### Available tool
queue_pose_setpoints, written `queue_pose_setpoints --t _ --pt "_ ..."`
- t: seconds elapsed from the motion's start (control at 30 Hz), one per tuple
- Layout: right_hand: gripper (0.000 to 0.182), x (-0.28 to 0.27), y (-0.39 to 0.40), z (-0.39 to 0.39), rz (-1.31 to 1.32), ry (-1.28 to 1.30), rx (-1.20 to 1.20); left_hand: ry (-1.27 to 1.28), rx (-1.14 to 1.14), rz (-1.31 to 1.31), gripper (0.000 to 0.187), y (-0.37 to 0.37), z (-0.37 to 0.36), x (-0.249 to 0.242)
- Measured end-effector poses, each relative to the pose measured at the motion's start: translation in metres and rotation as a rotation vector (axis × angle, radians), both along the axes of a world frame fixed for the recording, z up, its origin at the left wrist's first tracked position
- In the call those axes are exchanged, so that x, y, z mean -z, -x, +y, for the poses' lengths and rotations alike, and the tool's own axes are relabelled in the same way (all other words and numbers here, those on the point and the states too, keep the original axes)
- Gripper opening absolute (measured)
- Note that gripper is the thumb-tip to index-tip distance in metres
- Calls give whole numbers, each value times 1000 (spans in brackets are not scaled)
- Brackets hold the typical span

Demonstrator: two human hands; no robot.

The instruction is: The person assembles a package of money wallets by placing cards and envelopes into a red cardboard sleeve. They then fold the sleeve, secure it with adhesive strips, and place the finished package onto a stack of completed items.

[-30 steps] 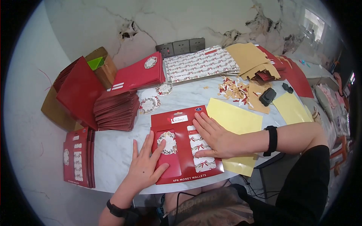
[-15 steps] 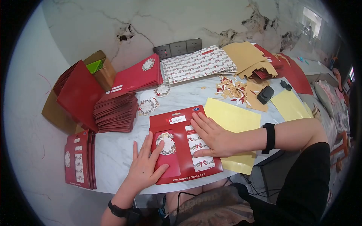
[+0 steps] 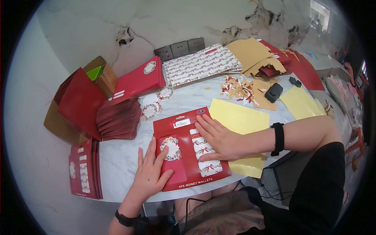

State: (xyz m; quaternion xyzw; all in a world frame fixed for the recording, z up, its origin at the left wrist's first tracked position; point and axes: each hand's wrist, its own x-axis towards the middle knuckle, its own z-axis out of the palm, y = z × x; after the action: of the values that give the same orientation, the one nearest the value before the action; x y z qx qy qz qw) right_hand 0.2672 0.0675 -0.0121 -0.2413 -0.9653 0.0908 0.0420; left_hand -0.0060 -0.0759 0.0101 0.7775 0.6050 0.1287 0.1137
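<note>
A red money wallet pack [image 3: 188,156] lies face up near the table's front edge, with a wreath design on its left half and a bow-patterned strip on its right. My left hand [image 3: 150,172] rests with spread fingers on the pack's left edge. Across the right side of the pack lies my right hand [image 3: 217,139], fingers stretched flat and covering part of the strip. Yellow sheets [image 3: 239,119] lie under and beside my right hand and forearm. Two wreath cutouts [image 3: 151,111] lie just behind the pack.
Finished-looking red packs [image 3: 84,168] stand at the left edge. Behind them are a cardboard box [image 3: 58,121] and stacked red wallets [image 3: 119,119]. Patterned sheets [image 3: 201,66], paper scraps [image 3: 237,89] and a black object [image 3: 273,92] lie toward the back. Sockets [image 3: 180,49] sit against the wall.
The view has shifted slightly. Both hands stay on the red pack in nearly the same pose, and nothing has been picked up or let go.
</note>
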Motion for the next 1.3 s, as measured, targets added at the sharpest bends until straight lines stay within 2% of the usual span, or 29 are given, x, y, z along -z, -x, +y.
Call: queue_pose_setpoints --t 0.17,0.23,0.27,0.33,0.4,0.47,0.5,0.53,0.6,0.63,0.8,0.87,0.9,0.97,1.13,1.23,1.3 --pt "103 1 1 1 43 35 -21 -43 -5 -72 73 3 3 0" --pt "104 -3 1 0 23 40 -8 -18 -126 -578 71 9 11 7" --pt "106 -4 1 -1 -2 53 4 -20 -128 -576 71 11 13 7" --pt "104 -2 3 1 21 95 12 212 -214 -1052 68 6 25 -5" --pt "102 -7 2 6 46 128 27 236 -231 -1137 70 11 34 -9" --pt "98 -18 3 17 333 555 135 261 -422 -1336 64 13 41 -16" --pt "87 -31 5 23 412 769 263 231 -524 -1430 57 10 44 -21" --pt "87 -39 4 25 413 766 263 229 -521 -1430 57 15 48 -18" --pt "80 -53 1 25 835 1252 436 296 -524 -1715 46 28 59 -12" --pt "73 -59 4 25 956 1335 527 316 -417 -1810 34 28 65 -11" --pt "65 -95 4 11 1062 1359 356 226 -265 -1826 32 11 59 -51" --pt "51 -107 2 9 1049 1335 231 61 -143 -1747 33 13 54 -70" --pt "36 -107 2 12 1049 1289 258 18 -85 -1697 34 15 52 -77" --pt "33 -112 -1 14 1041 1272 202 -45 -23 -1660 34 20 48 -82" --pt "27 -124 -6 12 1033 1196 91 -236 173 -1554 40 22 43 -76" --pt "31 -122 -6 15 958 1131 73 -253 124 -1511 43 24 47 -55" --pt "28 -125 1 13 988 856 21 -276 77 -1525 44 21 49 -50"
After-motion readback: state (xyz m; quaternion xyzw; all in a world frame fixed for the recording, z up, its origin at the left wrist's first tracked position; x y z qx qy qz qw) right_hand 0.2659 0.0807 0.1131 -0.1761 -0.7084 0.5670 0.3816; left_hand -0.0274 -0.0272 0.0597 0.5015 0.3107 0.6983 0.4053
